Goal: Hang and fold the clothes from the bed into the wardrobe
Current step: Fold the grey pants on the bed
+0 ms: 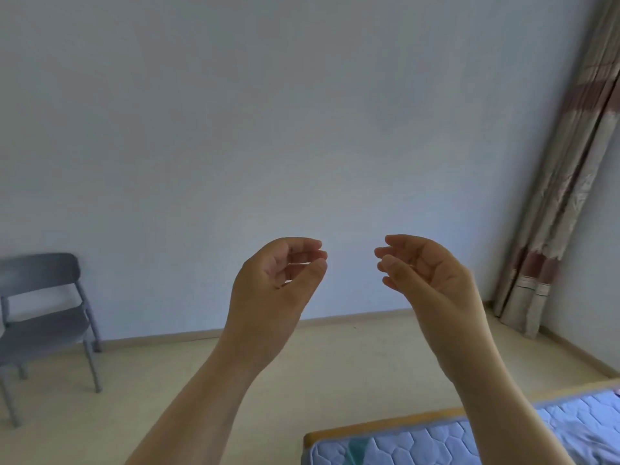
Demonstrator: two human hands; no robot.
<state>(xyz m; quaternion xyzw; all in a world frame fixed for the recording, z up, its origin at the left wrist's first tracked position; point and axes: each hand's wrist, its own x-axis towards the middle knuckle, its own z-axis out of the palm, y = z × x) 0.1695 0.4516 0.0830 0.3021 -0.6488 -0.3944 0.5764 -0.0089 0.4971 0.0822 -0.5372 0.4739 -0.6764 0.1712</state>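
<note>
A bed [402, 448] with a blue quilted mattress and a wooden frame lies low, under the right forearm. A small teal patch [357, 448] rests on the mattress; what it is cannot be told. Above the bed, the left hand [278, 280] and right hand [429, 273] are raised, facing each other and apart, fingers [308, 250] loosely curled and holding nothing. Beyond the bed hangs a patterned curtain [563, 203]. Far from the bed, against the wall [268, 112], stands a grey chair [43, 317].
</note>
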